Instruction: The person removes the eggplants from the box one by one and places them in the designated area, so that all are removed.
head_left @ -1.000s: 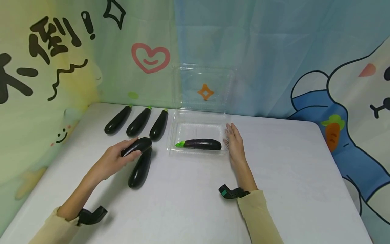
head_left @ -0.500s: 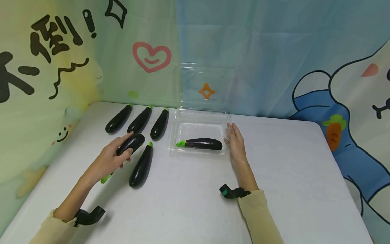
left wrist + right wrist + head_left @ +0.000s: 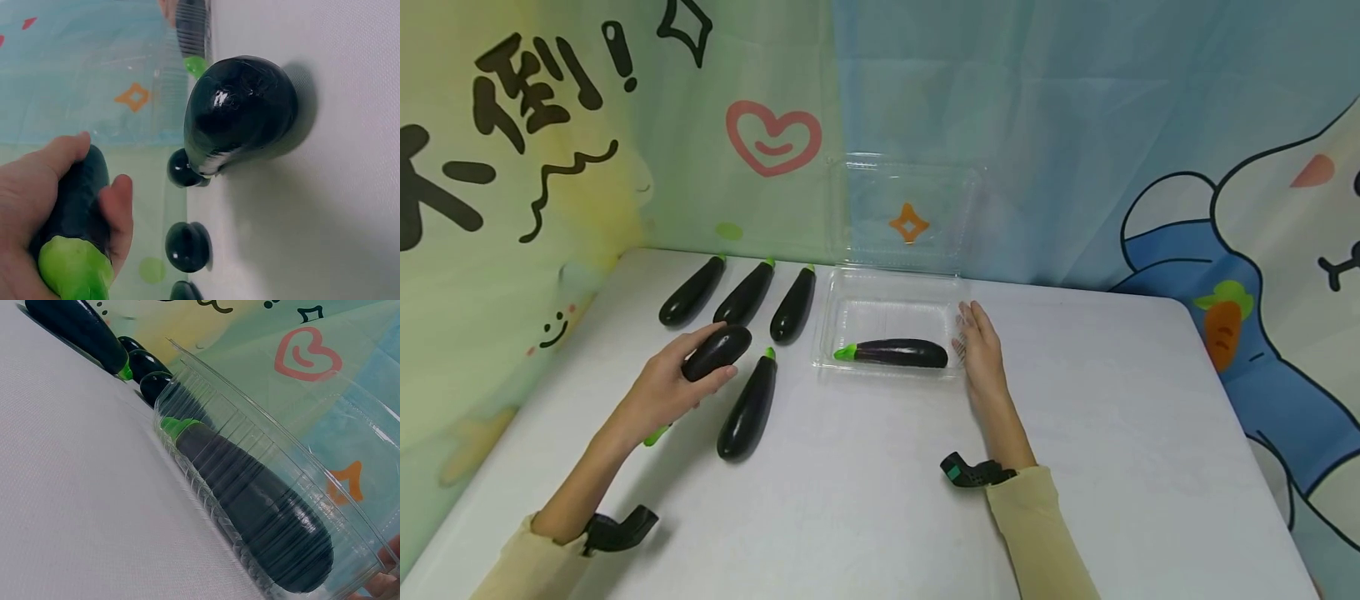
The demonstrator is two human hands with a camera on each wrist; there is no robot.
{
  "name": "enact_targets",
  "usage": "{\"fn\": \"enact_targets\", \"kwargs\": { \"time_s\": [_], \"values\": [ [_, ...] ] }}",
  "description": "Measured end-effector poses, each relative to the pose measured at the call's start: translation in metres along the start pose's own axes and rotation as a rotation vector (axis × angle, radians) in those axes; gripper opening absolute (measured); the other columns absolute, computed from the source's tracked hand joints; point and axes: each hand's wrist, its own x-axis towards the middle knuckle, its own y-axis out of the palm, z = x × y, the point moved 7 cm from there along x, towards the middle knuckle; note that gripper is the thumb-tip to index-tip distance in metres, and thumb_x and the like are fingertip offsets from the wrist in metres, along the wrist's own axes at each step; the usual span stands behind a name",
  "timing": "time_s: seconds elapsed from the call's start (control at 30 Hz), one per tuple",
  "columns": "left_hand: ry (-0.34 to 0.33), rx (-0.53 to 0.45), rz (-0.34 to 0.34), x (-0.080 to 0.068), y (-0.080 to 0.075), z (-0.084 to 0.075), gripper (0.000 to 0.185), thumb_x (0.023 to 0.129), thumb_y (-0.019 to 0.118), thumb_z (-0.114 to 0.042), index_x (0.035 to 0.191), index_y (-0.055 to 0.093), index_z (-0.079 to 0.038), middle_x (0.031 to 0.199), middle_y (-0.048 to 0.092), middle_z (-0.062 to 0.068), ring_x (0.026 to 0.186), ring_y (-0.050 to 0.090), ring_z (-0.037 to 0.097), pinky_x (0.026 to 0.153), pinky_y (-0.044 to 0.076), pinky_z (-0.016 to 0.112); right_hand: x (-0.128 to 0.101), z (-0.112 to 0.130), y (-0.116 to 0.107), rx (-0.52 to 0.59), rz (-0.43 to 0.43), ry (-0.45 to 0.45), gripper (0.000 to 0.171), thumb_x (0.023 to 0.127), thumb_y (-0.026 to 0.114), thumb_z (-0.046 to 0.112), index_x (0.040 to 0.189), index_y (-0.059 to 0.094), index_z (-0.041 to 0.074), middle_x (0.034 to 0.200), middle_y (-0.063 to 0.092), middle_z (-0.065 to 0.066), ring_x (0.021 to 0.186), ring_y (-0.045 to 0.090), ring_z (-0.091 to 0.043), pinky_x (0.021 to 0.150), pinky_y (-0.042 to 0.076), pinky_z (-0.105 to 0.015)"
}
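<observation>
My left hand (image 3: pixel 658 392) holds a dark purple eggplant (image 3: pixel 718 352) above the table, its green stem end pointing back toward the wrist. In the left wrist view, fingers and thumb wrap this eggplant (image 3: pixel 78 203). Just right of it, another eggplant (image 3: pixel 748 408) lies on the table. My right hand (image 3: pixel 983 354) has its fingers straight and rests against the right side of a clear plastic clamshell box (image 3: pixel 891 312). Inside the box, along its near side, lies one eggplant (image 3: pixel 901 352), stem to the left. The right wrist view shows only some fingers, low at the right edge.
Several more eggplants lie in a row at the back left, including one (image 3: pixel 793 306) beside the box. The transparent lid (image 3: pixel 910 183) stands raised behind the box, near the printed backdrop (image 3: pixel 1060 150). A white cloth covers the table (image 3: pixel 865 500).
The left hand has moved a little left with its eggplant, away from the one lying on the table, whose green stem now shows. The right hand stays at the box.
</observation>
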Motion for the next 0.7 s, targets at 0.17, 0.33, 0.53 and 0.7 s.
{"fn": "enact_targets", "kwargs": {
  "time_s": [0.17, 0.33, 0.53, 0.7],
  "values": [
    [0.067, -0.042, -0.049, -0.003, -0.005, -0.003, 0.057, 0.093, 0.065, -0.023, 0.146, 0.043, -0.02, 0.113, 0.064, 0.018, 0.072, 0.069, 0.019, 0.06, 0.057, 0.029, -0.008, 0.01, 0.003, -0.014, 0.003, 0.008, 0.058, 0.105, 0.03, 0.014, 0.156, 0.006, 0.007, 0.164, 0.018, -0.005, 0.151, 0.017, -0.019, 0.12, 0.025, -0.04],
    [0.107, 0.079, -0.145, -0.005, -0.013, -0.007, 0.05, 0.093, 0.065, -0.02, 0.141, 0.05, -0.021, 0.106, 0.07, 0.018, 0.075, 0.065, 0.021, 0.059, 0.051, 0.027, -0.009, 0.011, 0.004, -0.007, -0.001, 0.009, 0.058, 0.105, 0.031, 0.015, 0.156, 0.006, 0.006, 0.163, 0.018, -0.005, 0.151, 0.017, -0.019, 0.119, 0.026, -0.04],
    [0.104, 0.154, -0.206, -0.005, -0.018, -0.009, 0.048, 0.091, 0.068, -0.025, 0.137, 0.055, -0.02, 0.12, 0.065, 0.023, 0.083, 0.061, 0.028, 0.061, 0.048, 0.025, -0.008, 0.011, 0.004, 0.002, 0.002, 0.006, 0.058, 0.105, 0.031, 0.015, 0.156, 0.006, 0.006, 0.164, 0.017, -0.005, 0.151, 0.017, -0.019, 0.12, 0.025, -0.039],
    [0.126, 0.183, -0.243, -0.004, -0.019, -0.01, 0.058, 0.084, 0.076, -0.028, 0.137, 0.054, -0.02, 0.11, 0.069, 0.021, 0.081, 0.06, 0.025, 0.061, 0.046, 0.023, -0.008, 0.012, 0.005, -0.008, 0.002, 0.006, 0.058, 0.105, 0.031, 0.015, 0.156, 0.006, 0.006, 0.164, 0.017, -0.005, 0.151, 0.017, -0.019, 0.12, 0.025, -0.039]
  ]
}}
